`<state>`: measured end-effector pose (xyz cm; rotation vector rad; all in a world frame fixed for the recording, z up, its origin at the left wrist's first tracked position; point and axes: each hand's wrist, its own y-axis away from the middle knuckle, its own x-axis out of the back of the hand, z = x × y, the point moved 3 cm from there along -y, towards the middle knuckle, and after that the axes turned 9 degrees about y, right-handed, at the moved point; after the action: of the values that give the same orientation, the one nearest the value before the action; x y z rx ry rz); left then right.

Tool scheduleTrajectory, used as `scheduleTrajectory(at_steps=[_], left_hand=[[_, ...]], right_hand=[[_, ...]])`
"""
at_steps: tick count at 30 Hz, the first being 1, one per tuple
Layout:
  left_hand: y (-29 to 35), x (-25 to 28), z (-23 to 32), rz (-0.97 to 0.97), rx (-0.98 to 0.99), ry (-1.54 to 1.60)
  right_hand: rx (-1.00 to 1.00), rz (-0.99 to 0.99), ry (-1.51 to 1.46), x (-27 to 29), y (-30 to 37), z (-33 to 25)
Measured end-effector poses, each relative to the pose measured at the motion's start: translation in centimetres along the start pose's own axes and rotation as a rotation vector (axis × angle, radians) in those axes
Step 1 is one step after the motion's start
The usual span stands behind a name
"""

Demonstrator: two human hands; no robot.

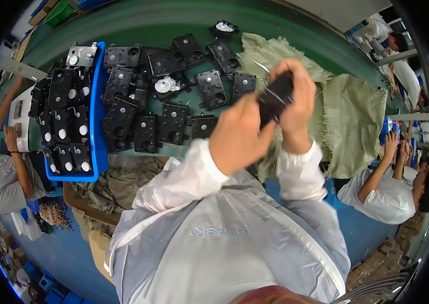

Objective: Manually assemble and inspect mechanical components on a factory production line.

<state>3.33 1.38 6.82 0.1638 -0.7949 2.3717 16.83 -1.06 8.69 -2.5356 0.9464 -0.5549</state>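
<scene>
Between my two hands, raised over the near edge of the bench, is a black plastic housing (275, 99), tilted and slightly blurred. My left hand (240, 130) grips its lower left side. Around its upper right side wrap the fingers of my right hand (296, 96). A thin bent metal piece (261, 66) juts out by the right fingers; whether it belongs to the housing I cannot tell. Left of my hands, several similar black housings (173, 123) lie scattered on the green bench, one with white gears (166, 85) showing.
A blue tray (98, 109) at the left holds rows of black assemblies with white round parts. Woven greenish sacking (354, 114) covers the bench at the right. A carton (90, 209) with crumpled sacking stands below. Co-workers sit at the left (9, 172) and right (384, 195).
</scene>
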Motion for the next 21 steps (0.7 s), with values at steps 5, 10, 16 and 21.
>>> scheduleTrajectory(at_steps=[5,10,16,21], left_hand=[[-7.9,10.7,0.2,-0.455,0.396,-0.77],[-20.2,15.3,-8.4,-0.204,0.17,-0.838],[-24.5,11.1,-24.8,-0.628,0.408,-0.821],[-24.2,9.0,-28.3,-0.637,0.72,-0.717]], right_hand=[[0.39,-0.095,0.398,-3.8,-9.5,2.6],[0.488,-0.571,0.655,-10.4,-12.9,6.6],[0.49,-0.805,0.671,-13.4,-11.6,8.2],[0.522,-0.689,0.579,-10.2,-11.3,8.6]])
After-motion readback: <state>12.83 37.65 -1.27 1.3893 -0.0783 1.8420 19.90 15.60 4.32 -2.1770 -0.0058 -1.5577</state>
